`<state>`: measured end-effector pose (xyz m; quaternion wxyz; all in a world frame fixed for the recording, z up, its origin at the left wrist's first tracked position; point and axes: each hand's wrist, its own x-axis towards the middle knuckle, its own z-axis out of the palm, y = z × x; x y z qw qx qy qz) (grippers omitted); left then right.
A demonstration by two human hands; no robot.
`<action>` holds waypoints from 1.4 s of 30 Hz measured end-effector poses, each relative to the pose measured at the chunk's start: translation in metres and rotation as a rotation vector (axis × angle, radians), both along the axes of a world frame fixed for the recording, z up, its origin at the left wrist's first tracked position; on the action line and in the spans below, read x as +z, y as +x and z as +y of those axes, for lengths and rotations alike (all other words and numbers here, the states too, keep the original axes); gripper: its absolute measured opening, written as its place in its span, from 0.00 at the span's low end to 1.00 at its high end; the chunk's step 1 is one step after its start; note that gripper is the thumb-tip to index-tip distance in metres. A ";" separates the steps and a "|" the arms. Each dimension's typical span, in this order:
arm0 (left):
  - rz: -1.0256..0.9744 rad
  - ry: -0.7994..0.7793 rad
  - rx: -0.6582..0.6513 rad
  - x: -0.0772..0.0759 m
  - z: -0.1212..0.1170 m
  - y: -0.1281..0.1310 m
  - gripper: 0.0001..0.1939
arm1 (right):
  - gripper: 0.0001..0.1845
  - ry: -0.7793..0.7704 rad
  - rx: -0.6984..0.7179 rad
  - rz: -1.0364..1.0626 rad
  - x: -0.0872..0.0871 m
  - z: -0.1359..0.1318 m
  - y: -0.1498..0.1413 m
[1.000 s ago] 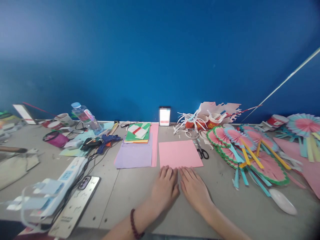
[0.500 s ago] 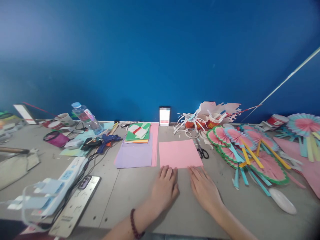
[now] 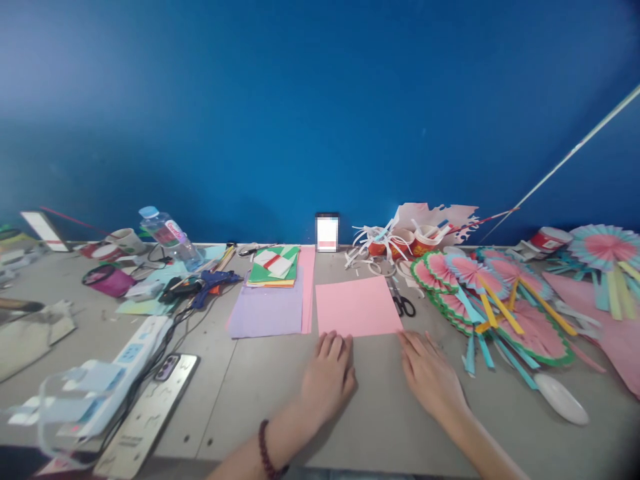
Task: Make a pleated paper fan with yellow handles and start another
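The right hand [image 3: 435, 379] has slid rightward, both hands' fingers [image 3: 327, 345] outstretched flat, the pink sheet [image 3: 357, 307] lying lengthwise left-to-right.

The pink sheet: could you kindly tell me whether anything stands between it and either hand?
Nothing visible does: the left hand is at the near edge of the pink sheet, the right hand at its near right corner.

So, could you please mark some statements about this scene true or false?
1. The right hand is at the pink sheet's near right corner. True.
2. The scissors lie left of the pink sheet. False: the scissors lie right of it.
3. The right hand wears the bracelet. False: the left hand wears the bracelet.
4. The left hand is at that sheet's near edge. True.
5. The green paper lies above the purple sheet. True.
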<state>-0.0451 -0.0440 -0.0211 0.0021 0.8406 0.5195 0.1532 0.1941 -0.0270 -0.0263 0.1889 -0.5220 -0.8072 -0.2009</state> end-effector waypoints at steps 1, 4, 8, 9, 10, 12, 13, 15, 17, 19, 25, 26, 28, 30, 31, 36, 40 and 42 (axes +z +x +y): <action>0.005 0.019 0.000 0.000 0.000 0.000 0.26 | 0.20 -0.004 -0.003 0.006 0.000 0.000 0.000; 0.026 0.105 0.037 -0.002 -0.001 0.001 0.25 | 0.20 -0.022 -0.022 0.009 -0.001 -0.001 -0.001; 0.112 0.229 0.097 -0.004 -0.006 0.001 0.23 | 0.20 -0.025 -0.026 -0.015 -0.004 -0.002 -0.001; 0.135 0.245 0.112 -0.003 -0.007 0.000 0.22 | 0.20 -0.029 -0.029 -0.016 -0.004 -0.002 -0.001; 0.155 0.249 0.129 -0.002 -0.008 -0.001 0.21 | 0.20 -0.036 -0.034 -0.015 -0.004 -0.003 -0.001; 0.181 0.232 0.164 0.002 -0.009 -0.004 0.19 | 0.20 -0.053 -0.042 -0.012 -0.004 -0.003 0.000; 0.186 0.214 0.180 0.004 -0.009 -0.005 0.19 | 0.20 -0.059 -0.045 -0.009 -0.004 -0.004 0.000; 0.179 0.175 0.203 0.008 -0.009 -0.008 0.18 | 0.20 -0.055 -0.046 0.000 -0.005 -0.004 0.000; 0.156 0.144 0.217 0.012 -0.008 -0.011 0.17 | 0.21 -0.044 -0.047 0.010 -0.006 -0.004 0.000; 0.122 0.119 0.233 0.016 -0.006 -0.013 0.15 | 0.21 -0.045 -0.050 0.014 -0.006 -0.004 0.001; 0.038 0.099 0.243 0.022 0.001 -0.019 0.10 | 0.21 -0.048 -0.107 -0.010 -0.007 -0.008 0.001; 0.031 0.099 0.239 0.023 0.002 -0.020 0.10 | 0.21 -0.044 -0.123 -0.016 -0.007 -0.009 0.000; 0.025 0.101 0.238 0.023 0.002 -0.021 0.10 | 0.21 -0.044 -0.151 -0.032 -0.007 -0.011 0.000; 0.029 0.119 0.239 0.023 0.001 -0.023 0.10 | 0.21 -0.052 -0.168 -0.049 -0.006 -0.013 -0.001; 0.032 0.131 0.238 0.022 0.000 -0.024 0.10 | 0.21 -0.057 -0.170 -0.054 -0.006 -0.013 -0.001; 0.016 0.187 0.244 0.015 -0.001 -0.025 0.14 | 0.21 -0.060 -0.175 -0.061 -0.004 -0.013 -0.003; 0.017 0.183 0.235 0.010 -0.001 -0.026 0.15 | 0.22 -0.050 -0.175 -0.071 -0.002 -0.012 -0.005; -0.003 0.179 0.240 0.008 -0.002 -0.028 0.15 | 0.22 -0.051 -0.175 -0.072 -0.002 -0.012 -0.006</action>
